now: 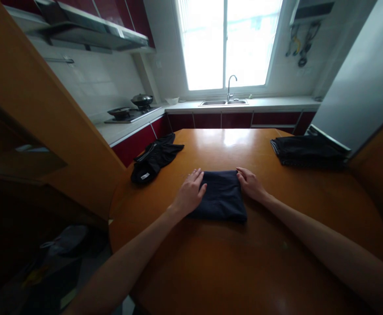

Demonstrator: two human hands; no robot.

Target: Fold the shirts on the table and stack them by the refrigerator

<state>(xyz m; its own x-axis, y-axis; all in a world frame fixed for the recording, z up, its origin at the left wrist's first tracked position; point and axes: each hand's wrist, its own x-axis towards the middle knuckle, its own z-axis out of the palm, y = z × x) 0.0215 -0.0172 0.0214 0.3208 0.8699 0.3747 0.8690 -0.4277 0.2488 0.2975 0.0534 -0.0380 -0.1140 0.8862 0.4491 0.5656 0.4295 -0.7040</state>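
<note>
A dark navy garment (222,197), folded into a flat, roughly square bundle, lies on the wooden table in front of me. My left hand (192,188) rests along its left edge, fingers stretched out and thumb apart on the cloth. At the far right corner, my right hand (248,181) has its fingertips and thumb closed on the fabric. Whether the bundle is trousers or a shirt cannot be made out.
On the table (231,262), a rumpled black garment (155,155) with a white label lies at the left. Folded dark clothes (309,151) are stacked at the right edge. Beyond are a sink (213,103), a stove with pans (142,100) and a pale refrigerator (362,83).
</note>
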